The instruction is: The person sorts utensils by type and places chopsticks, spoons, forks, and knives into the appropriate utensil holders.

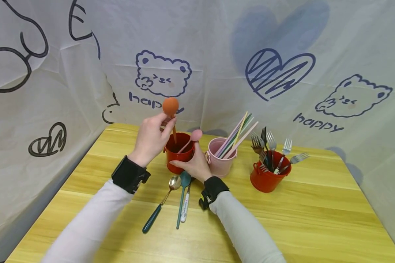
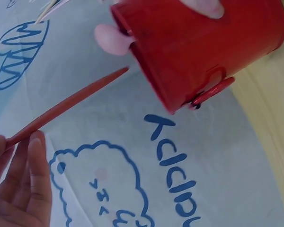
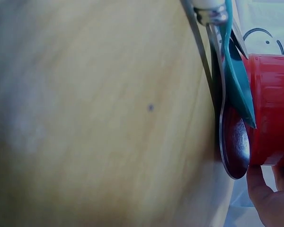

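My left hand [image 1: 150, 136] pinches an orange spoon [image 1: 170, 106] upright, bowl at the top. Its handle points down at the mouth of a small red bucket [image 1: 175, 167]; in the left wrist view the handle tip [image 2: 123, 71] is just outside the rim. A pink spoon [image 1: 196, 135] leans in that bucket, bowl above the rim. My right hand [image 1: 197, 166] holds the bucket's right side, thumb across the front. On the table before it lie a metal spoon [image 1: 175, 182] with a dark green handle, a teal spoon [image 1: 185, 179] and a white-handled utensil [image 1: 185, 208], its head partly hidden.
A pink bucket [image 1: 219, 168] with several coloured straws [image 1: 238, 135] stands right of the red one, close to my right hand. Farther right, another red bucket [image 1: 264, 182] holds several forks [image 1: 271, 140]. A white cloth with drawings hangs behind the wooden table [image 1: 316, 212].
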`<state>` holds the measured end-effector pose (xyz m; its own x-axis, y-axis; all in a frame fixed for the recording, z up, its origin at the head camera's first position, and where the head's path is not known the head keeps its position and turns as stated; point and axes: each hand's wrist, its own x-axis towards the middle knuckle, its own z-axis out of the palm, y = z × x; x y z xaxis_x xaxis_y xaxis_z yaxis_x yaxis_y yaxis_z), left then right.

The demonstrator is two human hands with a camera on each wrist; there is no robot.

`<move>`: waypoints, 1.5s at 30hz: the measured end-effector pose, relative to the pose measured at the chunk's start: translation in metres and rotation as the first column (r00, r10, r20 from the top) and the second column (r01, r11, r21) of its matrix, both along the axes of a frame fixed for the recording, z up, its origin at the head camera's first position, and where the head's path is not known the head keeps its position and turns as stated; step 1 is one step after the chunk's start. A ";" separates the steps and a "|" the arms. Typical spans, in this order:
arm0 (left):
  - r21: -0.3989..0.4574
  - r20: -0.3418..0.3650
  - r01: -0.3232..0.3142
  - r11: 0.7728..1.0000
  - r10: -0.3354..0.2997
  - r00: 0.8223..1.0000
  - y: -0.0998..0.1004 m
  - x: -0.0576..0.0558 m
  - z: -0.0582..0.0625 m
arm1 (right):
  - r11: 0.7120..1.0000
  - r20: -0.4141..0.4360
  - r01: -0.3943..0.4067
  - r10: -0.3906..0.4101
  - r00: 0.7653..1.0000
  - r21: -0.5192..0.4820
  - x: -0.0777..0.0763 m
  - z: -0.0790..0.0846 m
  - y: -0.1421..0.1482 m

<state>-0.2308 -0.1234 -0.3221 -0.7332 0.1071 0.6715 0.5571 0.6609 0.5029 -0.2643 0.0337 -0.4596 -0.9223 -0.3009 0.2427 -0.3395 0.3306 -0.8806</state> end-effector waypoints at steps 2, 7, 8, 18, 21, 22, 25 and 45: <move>0.005 -0.029 -0.002 1.000 0.002 1.000 0.003 -0.002 -0.005 | 1.000 -0.005 -0.007 0.007 1.000 -0.005 0.000 0.000 0.000; -0.035 -0.059 0.002 0.999 -0.004 0.998 0.008 -0.008 -0.016 | 1.000 -0.035 -0.022 0.022 0.999 -0.011 -0.001 -0.001 0.001; -0.056 -0.047 -0.001 0.998 -0.002 0.999 0.009 -0.009 -0.018 | 1.000 -0.042 -0.025 0.024 0.999 -0.013 -0.002 -0.001 0.001; -0.241 0.290 0.022 0.970 0.051 0.956 0.010 -0.012 -0.037 | 1.000 -0.039 -0.023 0.023 0.999 -0.002 -0.001 -0.001 0.000; -0.225 0.300 0.023 0.974 0.047 0.953 0.008 -0.011 -0.040 | 1.000 -0.037 -0.014 0.014 0.999 0.006 -0.001 0.000 0.001; -0.224 0.297 0.022 0.974 0.046 0.954 0.007 -0.011 -0.041 | 1.000 -0.039 -0.012 0.013 0.999 0.004 -0.001 0.000 0.001; -0.218 0.284 0.017 0.976 0.046 0.958 0.004 -0.009 -0.043 | 1.000 -0.040 -0.015 0.015 0.999 -0.003 -0.001 -0.001 0.002; -0.122 0.203 -0.019 0.992 0.043 0.978 -0.012 0.013 -0.059 | 0.999 -0.057 -0.030 0.029 0.998 -0.016 -0.002 -0.004 0.000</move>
